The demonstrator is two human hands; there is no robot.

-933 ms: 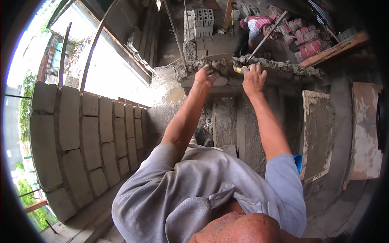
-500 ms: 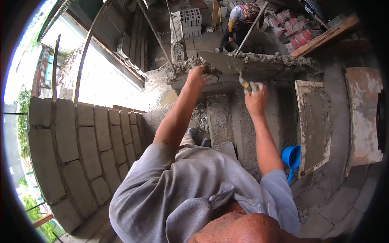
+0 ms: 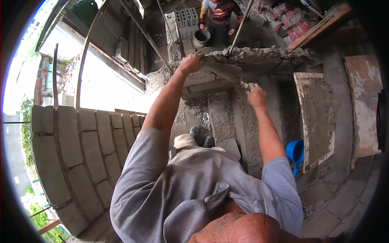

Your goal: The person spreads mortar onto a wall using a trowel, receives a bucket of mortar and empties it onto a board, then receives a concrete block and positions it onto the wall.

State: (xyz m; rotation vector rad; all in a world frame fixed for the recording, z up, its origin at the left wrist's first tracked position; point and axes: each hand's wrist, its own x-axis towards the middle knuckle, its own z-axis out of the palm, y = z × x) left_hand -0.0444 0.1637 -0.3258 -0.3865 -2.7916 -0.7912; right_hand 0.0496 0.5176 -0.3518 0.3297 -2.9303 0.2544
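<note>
My right hand [image 3: 257, 96] grips the yellow handle of a mortar-smeared trowel [image 3: 225, 73]. Its broad blade points left along the near face of a low block wall [image 3: 279, 56], whose top carries rough wet mortar. At the wall's left part, my left hand [image 3: 190, 63] is closed at the top edge, its fingers curled over. A small greyish lump shows at the fingertips, though I cannot tell what it is. The blade's tip lies just right of this hand.
Beyond the wall a person [image 3: 221, 14] stands by a dark bucket [image 3: 201, 38], a hand near its rim. Steel bars rise from the wall. A mortar-covered board [image 3: 318, 117] and blue dipper [image 3: 295, 154] are at right; a block wall [image 3: 95, 150] stands left.
My left hand has risen slightly left and its fingers have curled. The trowel blade has dropped from above the wall's top to its near face. The person beyond has straightened beside the bucket.
</note>
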